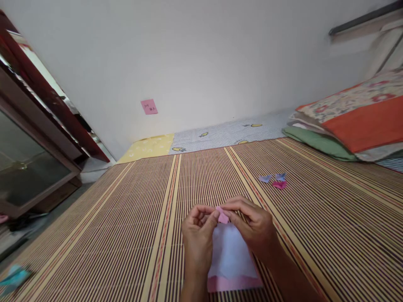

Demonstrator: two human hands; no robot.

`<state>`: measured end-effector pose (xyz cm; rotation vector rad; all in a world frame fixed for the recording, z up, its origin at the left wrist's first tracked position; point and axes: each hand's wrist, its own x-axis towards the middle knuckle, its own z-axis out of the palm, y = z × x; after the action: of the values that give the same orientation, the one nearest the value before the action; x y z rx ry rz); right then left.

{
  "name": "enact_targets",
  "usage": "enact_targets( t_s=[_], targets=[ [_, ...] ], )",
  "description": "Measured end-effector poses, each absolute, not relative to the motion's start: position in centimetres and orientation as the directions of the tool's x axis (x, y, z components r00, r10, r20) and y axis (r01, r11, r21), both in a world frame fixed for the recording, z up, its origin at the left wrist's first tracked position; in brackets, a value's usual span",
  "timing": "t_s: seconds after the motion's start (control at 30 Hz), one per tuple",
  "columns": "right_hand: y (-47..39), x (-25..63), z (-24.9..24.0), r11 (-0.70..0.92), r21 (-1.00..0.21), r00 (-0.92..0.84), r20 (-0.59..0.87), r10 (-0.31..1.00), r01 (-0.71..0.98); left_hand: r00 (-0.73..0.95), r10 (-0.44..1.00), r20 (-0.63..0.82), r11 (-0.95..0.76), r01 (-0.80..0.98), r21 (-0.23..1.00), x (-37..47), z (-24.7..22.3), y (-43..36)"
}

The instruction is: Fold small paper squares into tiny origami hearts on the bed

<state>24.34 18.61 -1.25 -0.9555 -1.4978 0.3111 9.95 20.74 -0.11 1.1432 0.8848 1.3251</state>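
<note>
A small folded pink paper (223,215) is pinched between both hands near the lower middle of the head view. My left hand (200,224) grips its left side between thumb and fingers. On its right side, the thumb and fingers of my right hand (252,220) are closed on it. Beneath the hands lies a white sheet (232,249) with a pink strip (234,284) along its near edge. The folds of the small paper are partly hidden by the fingertips.
Two bluish folded pieces (265,178) and a magenta one (279,184) lie on the striped mat (135,218). Stacked bedding (362,121) is at the right. A teal item (15,277) sits at the lower left. A pink note (149,107) is on the wall.
</note>
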Motion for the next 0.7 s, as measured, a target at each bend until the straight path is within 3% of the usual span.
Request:
enact_targets(
  t_s=[0.37,0.57,0.7],
  targets=[
    [18.6,23.7,-1.1,0.602,-0.737,0.078,0.650,0.756,0.307,0.159,0.987,0.028,0.014,-0.256,0.967,8.9,-1.3,22.1],
    [18.4,24.7,-0.8,0.583,-0.744,-0.100,0.587,0.804,0.327,0.136,0.988,-0.078,0.120,-0.340,0.933,8.3,-1.8,22.8],
    [18.3,24.8,-0.9,0.557,-0.751,-0.130,0.550,0.825,0.355,0.161,0.982,-0.099,0.150,-0.338,0.929,8.3,-1.9,22.8]
  ],
)
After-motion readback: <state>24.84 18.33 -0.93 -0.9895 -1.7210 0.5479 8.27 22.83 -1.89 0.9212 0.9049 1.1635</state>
